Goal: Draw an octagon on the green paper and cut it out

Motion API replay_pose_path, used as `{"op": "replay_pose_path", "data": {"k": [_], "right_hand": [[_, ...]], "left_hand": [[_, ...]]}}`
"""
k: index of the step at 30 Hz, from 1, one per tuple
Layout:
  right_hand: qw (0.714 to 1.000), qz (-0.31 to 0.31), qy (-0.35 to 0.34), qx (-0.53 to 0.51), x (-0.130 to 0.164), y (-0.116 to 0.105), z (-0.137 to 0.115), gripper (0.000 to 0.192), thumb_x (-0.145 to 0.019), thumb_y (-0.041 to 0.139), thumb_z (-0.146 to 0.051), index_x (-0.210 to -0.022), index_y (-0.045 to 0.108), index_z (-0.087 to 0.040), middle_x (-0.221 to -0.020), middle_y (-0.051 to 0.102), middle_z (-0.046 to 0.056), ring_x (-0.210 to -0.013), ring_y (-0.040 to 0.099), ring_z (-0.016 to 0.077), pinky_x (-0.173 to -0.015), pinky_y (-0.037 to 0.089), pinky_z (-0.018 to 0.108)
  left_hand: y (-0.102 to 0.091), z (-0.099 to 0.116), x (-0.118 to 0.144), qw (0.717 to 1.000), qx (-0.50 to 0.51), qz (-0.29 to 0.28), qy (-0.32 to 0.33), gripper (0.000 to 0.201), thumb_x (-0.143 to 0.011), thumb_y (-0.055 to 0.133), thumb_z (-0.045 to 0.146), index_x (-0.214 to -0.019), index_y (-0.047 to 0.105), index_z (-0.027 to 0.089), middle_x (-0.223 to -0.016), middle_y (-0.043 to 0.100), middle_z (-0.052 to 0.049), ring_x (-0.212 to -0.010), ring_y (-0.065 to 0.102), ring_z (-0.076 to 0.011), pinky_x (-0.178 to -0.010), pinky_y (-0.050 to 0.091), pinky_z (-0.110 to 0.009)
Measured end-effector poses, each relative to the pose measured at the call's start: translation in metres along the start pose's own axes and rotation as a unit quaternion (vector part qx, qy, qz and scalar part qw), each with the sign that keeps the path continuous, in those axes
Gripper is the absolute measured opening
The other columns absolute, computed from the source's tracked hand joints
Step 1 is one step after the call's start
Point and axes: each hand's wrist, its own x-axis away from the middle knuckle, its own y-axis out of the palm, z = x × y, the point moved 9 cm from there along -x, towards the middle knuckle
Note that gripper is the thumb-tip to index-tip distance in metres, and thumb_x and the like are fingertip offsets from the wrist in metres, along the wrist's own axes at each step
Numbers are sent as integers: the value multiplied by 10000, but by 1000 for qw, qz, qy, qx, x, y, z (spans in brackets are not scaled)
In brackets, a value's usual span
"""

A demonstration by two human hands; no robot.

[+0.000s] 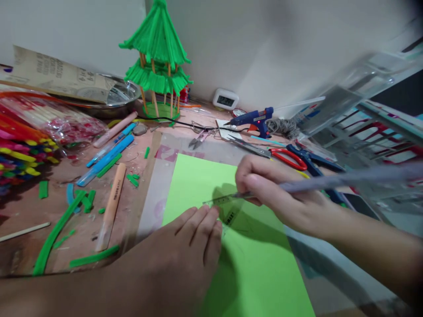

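Note:
A light green paper sheet (194, 185) lies flat on the desk in front of me. My left hand (185, 251) presses fingertips down on a small clear ruler (228, 207) lying on the sheet. My right hand (271, 189) grips a long grey pencil (330, 181), its tip touching the ruler's upper edge near the left fingertips. The pencil's far end runs off to the right, blurred.
A green stick pagoda model (158, 57) stands at the back. A blue glue gun (254, 119), red-handled scissors (280, 156), blue-handled scissors (313, 160), small snips (200, 137), craft knives (109, 158) and green scraps (56, 229) litter the desk. Coloured sticks (20, 145) lie left; clear plastic racks (363, 110) right.

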Motion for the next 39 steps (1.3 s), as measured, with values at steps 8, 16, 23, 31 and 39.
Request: {"op": "replay_pose_path", "data": {"k": [8,16,23,31,39], "right_hand": [[974,70,65,-204,-29,32,43,432,-846,817,-389,-680,461,-211,-577,454,-83,-513,361,70,-450,277,194],[966,42,88,-238,-25,41,45,468,-788,883,-394,-658,478,-201,-554,488,-83,-479,375,59,-432,282,183],[969,45,84,-227,-25,41,45,463,-787,889,-376,-652,486,-194,-549,491,-74,-482,367,60,-424,265,187],[981,44,64,-179,-24,41,44,384,-859,786,-319,-666,474,-205,-552,484,-70,-486,387,66,-432,273,189],[990,78,28,-111,-23,33,41,328,-901,625,-218,-664,399,-230,-589,421,-66,-530,377,85,-488,310,216]], "left_hand": [[3,-4,1,1000,-3,-12,-8,545,-975,510,290,-1496,498,128,-1531,551,-216,-1368,578,-315,-1154,433,-519],[4,-3,7,999,-21,33,-6,408,-982,435,130,-1341,627,103,-1359,704,-140,-1295,635,-234,-1131,435,-387],[1,-5,4,998,-28,53,-5,397,-1007,376,93,-1292,652,81,-1268,749,-121,-1224,674,-227,-1128,409,-373],[2,-3,9,999,-22,47,0,406,-1008,371,115,-1314,638,88,-1283,744,-122,-1239,669,-222,-1130,419,-374],[1,-2,5,996,-45,78,3,411,-1031,327,81,-1232,683,114,-1191,782,-80,-1159,697,-200,-1105,395,-349]]}}
